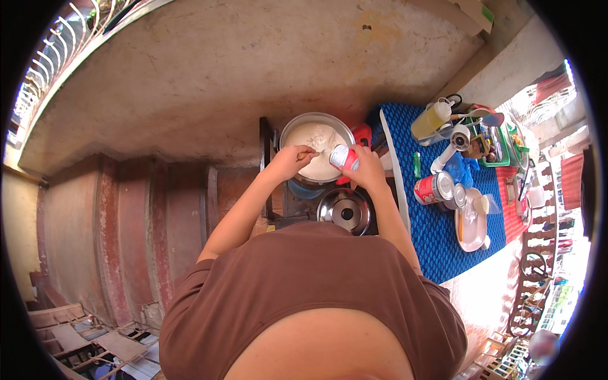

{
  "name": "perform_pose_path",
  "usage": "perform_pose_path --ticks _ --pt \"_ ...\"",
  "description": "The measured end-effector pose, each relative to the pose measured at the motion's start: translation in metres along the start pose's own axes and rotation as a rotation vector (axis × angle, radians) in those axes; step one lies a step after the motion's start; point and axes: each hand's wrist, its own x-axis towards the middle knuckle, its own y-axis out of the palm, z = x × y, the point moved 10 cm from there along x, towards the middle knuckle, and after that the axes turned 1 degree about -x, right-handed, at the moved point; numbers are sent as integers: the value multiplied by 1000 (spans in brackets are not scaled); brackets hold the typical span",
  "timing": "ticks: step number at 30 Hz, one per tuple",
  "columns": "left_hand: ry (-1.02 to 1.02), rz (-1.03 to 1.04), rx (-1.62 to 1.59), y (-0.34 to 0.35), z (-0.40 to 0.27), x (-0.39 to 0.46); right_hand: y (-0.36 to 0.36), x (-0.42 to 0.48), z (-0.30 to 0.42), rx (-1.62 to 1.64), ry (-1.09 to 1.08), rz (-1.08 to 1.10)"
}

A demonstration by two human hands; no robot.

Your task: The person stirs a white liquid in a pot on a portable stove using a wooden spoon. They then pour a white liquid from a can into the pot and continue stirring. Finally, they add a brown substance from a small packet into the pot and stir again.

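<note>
A large metal pot [349, 132] holds a creamy, pale liquid, some of it whitish near the right side. Over the pot's left part, my left hand [288, 162] grips a utensil with a wooden handle [303, 155], whose far end is in or just above the liquid. My right hand [366, 165] holds a red and white tin can [344, 157] tilted over the pot's right side, its end towards the liquid. Whether anything flows from the can is unclear. Below the pot, a round, shiny metal lid [344, 212] with a black knob lies on the dark stove [300, 207].
To the right, a table with blue patterned cloth [427, 240] bears an oil bottle [431, 118], several cans [434, 187], a blue plastic bag [460, 169], a pink tray [470, 232] and a green basket [498, 142]. A concrete wall [213, 71] stands behind the pot; steps [137, 228] lie left.
</note>
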Motion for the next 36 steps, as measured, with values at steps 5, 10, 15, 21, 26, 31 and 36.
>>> perform_pose_path --ticks 5,10,15,21,26,31,36 --pt "-40 102 29 -7 -10 -24 0 0 0 -9 17 4" --pt "-48 81 250 -26 -13 -37 -3 1 3 -3 21 24" --pt "-6 -55 295 -35 6 -25 -1 1 2 0 10 16" --pt "99 -207 123 -27 18 1 -2 2 4 -17 1 19" --pt "31 -107 -28 -5 22 16 -3 1 4 -13 14 23" --pt "-103 91 -92 10 10 1 -2 0 1 4 14 3" --pt "-48 103 -41 -9 9 -26 -2 0 1 23 18 7"
